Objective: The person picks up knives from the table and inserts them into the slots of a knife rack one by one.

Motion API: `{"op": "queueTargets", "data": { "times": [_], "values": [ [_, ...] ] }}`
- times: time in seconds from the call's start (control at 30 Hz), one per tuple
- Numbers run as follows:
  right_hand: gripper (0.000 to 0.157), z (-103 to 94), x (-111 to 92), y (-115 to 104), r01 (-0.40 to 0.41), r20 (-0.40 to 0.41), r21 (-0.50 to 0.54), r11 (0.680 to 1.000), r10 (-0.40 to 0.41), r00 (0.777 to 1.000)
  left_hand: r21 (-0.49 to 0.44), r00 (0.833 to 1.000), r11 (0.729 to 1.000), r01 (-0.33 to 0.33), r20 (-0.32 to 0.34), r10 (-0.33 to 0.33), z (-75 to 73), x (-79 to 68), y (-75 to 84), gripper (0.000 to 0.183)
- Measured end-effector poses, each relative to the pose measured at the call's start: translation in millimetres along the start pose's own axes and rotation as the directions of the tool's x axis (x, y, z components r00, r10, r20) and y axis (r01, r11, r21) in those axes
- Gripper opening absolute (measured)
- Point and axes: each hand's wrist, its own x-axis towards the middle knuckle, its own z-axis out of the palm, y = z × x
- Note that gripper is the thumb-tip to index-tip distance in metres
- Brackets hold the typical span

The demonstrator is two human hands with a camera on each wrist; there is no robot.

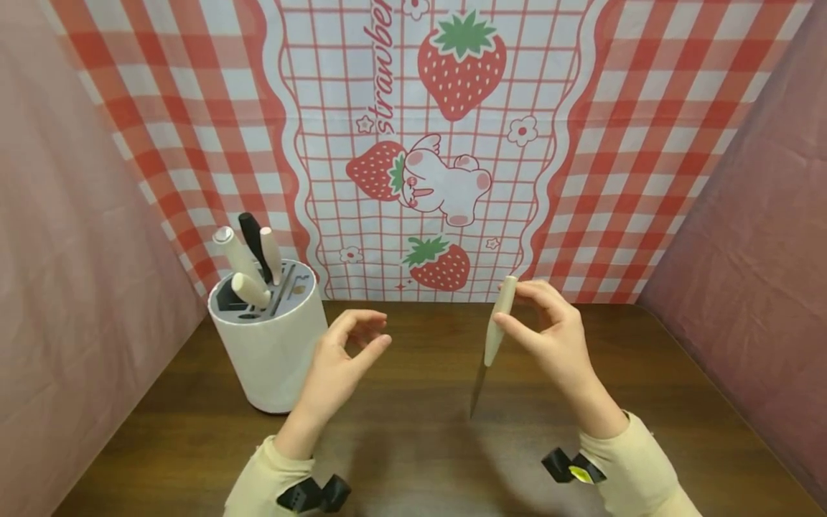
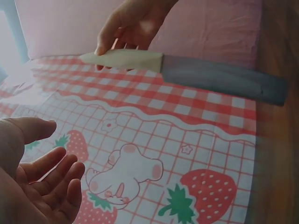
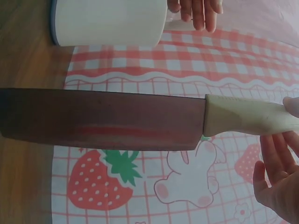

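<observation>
A broad-bladed kitchen knife (image 3: 103, 119) with a cream handle (image 1: 500, 323) hangs blade down over the table. My right hand (image 1: 558, 334) pinches that handle between thumb and fingers near its upper end. To the left, my left hand (image 1: 345, 355) is held in the air with its fingers loosely bent and nothing in them, beside the white knife block (image 1: 274, 359). Several handles stick up from the block's grey top, among them a black handle (image 1: 253, 240) and a thick cream handle (image 1: 232, 248).
The brown wooden table (image 1: 413, 459) reaches back to a red and white checked cloth (image 1: 620, 172) printed with strawberries. Pink curtains (image 1: 743, 237) stand along both sides. Each sleeve bears a black wrist device (image 1: 313, 495).
</observation>
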Motion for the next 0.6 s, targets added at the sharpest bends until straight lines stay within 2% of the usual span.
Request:
{"op": "queueTargets", "data": {
  "times": [0.23, 0.6],
  "values": [
    [0.038, 6.8, 0.6, -1.8, 0.011, 0.007, 0.015, 1.000, -0.011, 1.000, -0.008, 0.996, 0.999, 0.053, 0.075, -0.052, 8.7, -2.4, 2.1, 0.023],
    [0.035, 25.1, 1.5, -10.6, 0.060, -0.016, 0.144, 0.988, -0.059, 0.998, -0.031, 0.993, 0.999, 0.016, 0.115, -0.012, 19.2, -5.0, 6.1, 0.023]
  ]
}}
